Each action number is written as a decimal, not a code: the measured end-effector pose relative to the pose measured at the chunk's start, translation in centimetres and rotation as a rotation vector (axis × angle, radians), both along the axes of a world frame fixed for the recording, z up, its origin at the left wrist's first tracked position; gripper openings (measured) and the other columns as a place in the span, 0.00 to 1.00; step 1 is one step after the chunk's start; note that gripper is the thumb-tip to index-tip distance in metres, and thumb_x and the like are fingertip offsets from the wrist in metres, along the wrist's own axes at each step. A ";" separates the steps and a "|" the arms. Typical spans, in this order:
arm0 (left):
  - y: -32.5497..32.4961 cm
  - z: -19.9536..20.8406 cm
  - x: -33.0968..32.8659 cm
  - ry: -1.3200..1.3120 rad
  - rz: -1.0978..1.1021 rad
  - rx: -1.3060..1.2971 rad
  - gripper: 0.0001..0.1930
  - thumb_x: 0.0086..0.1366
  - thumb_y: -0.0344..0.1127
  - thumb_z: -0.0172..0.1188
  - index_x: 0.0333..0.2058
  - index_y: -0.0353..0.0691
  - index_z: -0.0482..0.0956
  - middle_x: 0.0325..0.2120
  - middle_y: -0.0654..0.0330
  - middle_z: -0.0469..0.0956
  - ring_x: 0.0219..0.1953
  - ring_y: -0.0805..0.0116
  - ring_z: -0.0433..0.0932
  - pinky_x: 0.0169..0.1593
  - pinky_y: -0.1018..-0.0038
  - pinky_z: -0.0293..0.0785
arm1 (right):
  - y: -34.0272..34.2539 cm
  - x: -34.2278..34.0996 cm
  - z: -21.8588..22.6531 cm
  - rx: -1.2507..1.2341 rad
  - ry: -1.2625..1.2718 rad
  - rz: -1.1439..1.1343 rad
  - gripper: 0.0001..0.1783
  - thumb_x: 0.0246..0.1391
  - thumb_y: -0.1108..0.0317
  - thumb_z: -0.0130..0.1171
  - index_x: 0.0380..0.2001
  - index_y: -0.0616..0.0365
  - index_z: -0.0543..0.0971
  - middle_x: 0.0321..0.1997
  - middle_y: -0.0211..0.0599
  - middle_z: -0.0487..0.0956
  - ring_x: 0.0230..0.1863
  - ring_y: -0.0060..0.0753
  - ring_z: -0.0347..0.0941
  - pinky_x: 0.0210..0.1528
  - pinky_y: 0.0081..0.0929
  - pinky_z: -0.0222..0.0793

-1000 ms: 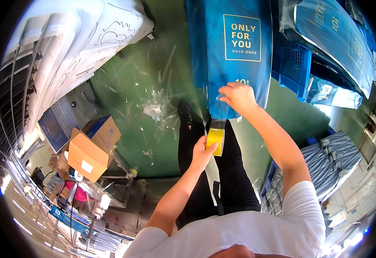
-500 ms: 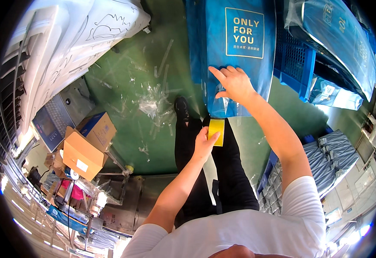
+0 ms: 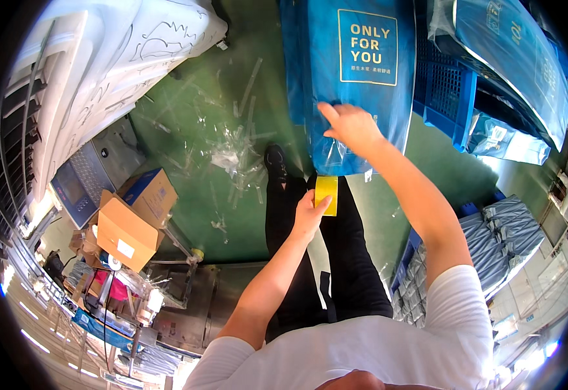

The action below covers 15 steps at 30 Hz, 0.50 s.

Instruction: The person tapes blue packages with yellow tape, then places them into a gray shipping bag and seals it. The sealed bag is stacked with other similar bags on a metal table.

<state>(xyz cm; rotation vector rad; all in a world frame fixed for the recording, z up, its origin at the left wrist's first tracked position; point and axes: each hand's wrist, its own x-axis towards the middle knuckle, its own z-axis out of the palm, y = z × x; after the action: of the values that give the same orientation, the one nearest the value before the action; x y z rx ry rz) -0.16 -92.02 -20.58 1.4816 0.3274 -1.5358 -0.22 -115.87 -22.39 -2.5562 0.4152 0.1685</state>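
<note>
Left hand [image 3: 309, 211] closed, yellow tape roll [image 3: 327, 194] pinched between thumb and fingers, probably for control. Right hand [image 3: 351, 125] half-open, nothing visibly gripped; blue package [image 3: 364, 93] lies under its fingers, likely being steadied.

The left hand [image 3: 310, 213] curls in a grip; the right hand [image 3: 356, 130], farther forward, seems loosely spread

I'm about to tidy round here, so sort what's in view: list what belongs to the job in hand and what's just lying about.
In the job:
yellow tape roll, held in the left hand
large blue package, right hand at its near end

Lying about, untouched:
clear plastic scraps
open cardboard box
blue crate
grey bundles
</note>
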 end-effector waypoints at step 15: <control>2.8 1.3 -1.3 0.023 0.026 -0.081 0.12 0.60 0.32 0.57 0.41 0.34 0.70 0.34 0.64 0.74 0.37 0.78 0.72 0.43 0.81 0.67 | -0.2 -1.2 1.8 0.239 -0.109 0.079 0.20 0.36 0.65 0.65 0.35 0.54 0.71 0.33 0.36 0.73 0.38 0.40 0.71 0.40 0.32 0.68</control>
<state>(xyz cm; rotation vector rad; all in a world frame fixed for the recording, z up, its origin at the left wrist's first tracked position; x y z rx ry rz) -1.46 -89.25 -19.23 1.3926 0.2927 -1.5286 -1.38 -116.08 -20.56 -2.3349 0.2367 0.1003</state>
